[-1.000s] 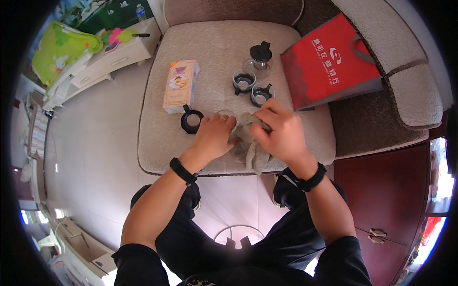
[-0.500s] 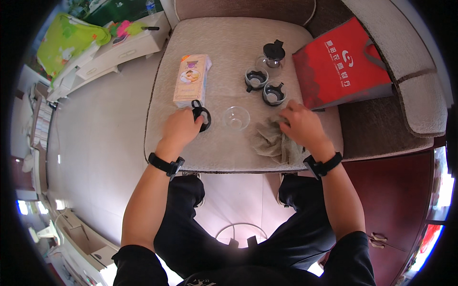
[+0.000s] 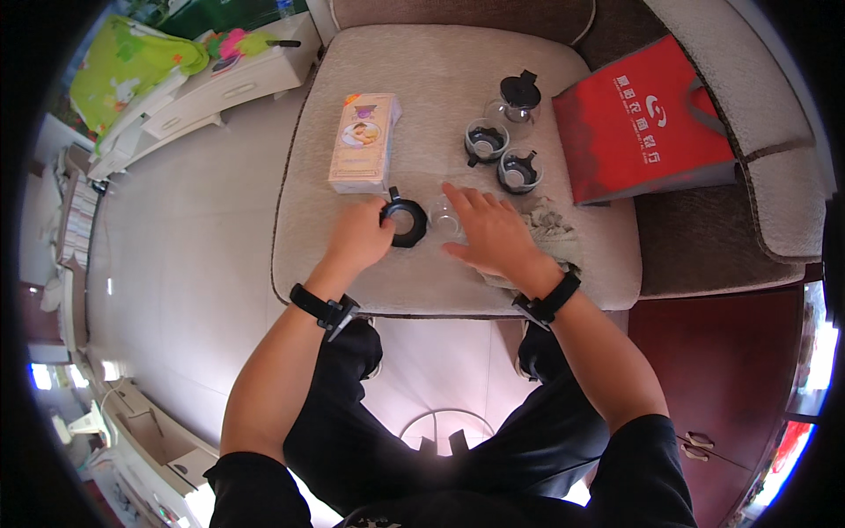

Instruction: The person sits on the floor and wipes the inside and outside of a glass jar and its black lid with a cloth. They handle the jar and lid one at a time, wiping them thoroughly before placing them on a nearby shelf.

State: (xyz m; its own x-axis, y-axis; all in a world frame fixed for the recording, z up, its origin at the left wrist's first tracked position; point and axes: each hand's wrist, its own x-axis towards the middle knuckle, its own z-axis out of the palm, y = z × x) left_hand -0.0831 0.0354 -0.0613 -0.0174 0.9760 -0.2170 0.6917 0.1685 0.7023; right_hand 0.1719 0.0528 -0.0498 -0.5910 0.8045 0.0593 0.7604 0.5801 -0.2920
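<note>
My left hand (image 3: 359, 236) pinches the rim of a black ring-shaped cup holder (image 3: 410, 231) with a short handle, its open ring facing up. Just right of the ring stands a small clear glass cup (image 3: 444, 224). Over that cup's right side reaches my right hand (image 3: 495, 231), fingers spread and thumb apart, with nothing in its grasp; whether it touches the glass I cannot tell. A crumpled grey-green cloth (image 3: 550, 222) lies beside and partly under my right hand and wrist.
Farther back are two glass cups in black holders (image 3: 486, 141) (image 3: 519, 171) and a glass pot with a black lid (image 3: 521, 91). A cream box (image 3: 363, 141) lies beyond my left hand. At right, a red bag (image 3: 647, 123) rests on the brown sofa.
My right hand has left the cloth and moved left to the clear glass cup, its fingers opening. My left hand has brought the black holder rightward, close to that cup, ring turned upward.
</note>
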